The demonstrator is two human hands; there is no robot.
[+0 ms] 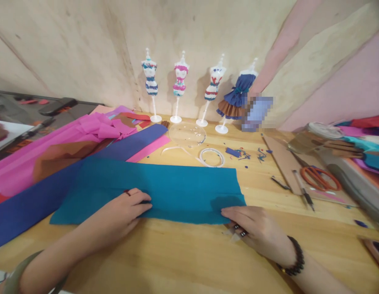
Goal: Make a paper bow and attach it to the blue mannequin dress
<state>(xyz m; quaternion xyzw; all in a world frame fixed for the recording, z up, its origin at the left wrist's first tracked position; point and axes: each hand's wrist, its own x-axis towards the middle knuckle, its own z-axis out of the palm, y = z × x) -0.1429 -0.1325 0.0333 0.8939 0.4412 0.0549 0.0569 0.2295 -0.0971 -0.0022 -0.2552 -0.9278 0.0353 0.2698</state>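
Observation:
A rectangular piece of teal fabric lies across the table in front of me, its left part over a strip of blue fabric. My left hand rests flat on its lower middle, fingers stretched out and slightly apart. At the lower right corner, my right hand pinches the fabric's near edge between thumb and fingers. A small clear piece with black-and-white marks shows under the right fingers; I cannot make out what it is.
Several small dress forms stand along the wall, one in a blue and brown dress. A clear round dish, a roll of white tape, orange-handled scissors and a pen lie beyond the fabric. Pink fabric heaps at left.

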